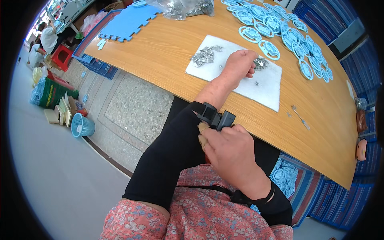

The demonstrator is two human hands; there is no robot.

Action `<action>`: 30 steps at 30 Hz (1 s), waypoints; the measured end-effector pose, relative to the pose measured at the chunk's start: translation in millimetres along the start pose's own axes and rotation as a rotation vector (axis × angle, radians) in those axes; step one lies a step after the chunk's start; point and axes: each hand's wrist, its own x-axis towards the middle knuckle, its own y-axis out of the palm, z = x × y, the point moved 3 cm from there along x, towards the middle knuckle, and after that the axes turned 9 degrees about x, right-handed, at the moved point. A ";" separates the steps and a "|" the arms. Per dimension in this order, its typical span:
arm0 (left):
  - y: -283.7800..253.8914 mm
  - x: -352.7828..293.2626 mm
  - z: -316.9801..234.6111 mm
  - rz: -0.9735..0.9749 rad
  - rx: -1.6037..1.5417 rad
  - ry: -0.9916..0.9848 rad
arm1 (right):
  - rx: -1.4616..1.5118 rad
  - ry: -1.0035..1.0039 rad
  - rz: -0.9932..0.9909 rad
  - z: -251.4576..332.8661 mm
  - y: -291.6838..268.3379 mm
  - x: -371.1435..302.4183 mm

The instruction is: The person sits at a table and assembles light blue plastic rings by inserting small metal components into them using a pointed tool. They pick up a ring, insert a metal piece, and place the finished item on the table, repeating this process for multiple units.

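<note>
My left hand (239, 66) reaches over a white foam sheet (269, 94), its fingers curled closed beside a small heap of shiny metal pieces (261, 63). Whether anything is in those fingers is hidden. A second, larger heap of metal bits (205, 56) lies on the sheet's left part. Strapped to my left wrist is a black boxy device (216, 117). My right hand (234, 156) is closed at this device, its fingers bent against the box and strap. Tan covers wrap two of its fingertips. Black sleeves cover both forearms.
Many light-blue round plastic parts (269, 50) pile up at the table's far right. A blue foam mat (128, 22) and a clear bag (182, 9) lie at the back. A small tool (301, 117) rests at right. Blue crates (362, 72) stand beyond the table.
</note>
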 end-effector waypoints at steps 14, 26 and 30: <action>6.0 -2.3 6.1 0.000 0.224 0.105 | -0.011 0.257 -0.215 -12.6 2.3 24.4; 7.4 -2.4 11.3 -0.023 0.358 0.176 | -0.079 0.218 -0.202 -15.1 21.6 26.6; 6.3 2.0 15.4 -0.050 0.388 0.214 | -0.127 0.225 -0.140 -17.2 24.8 24.3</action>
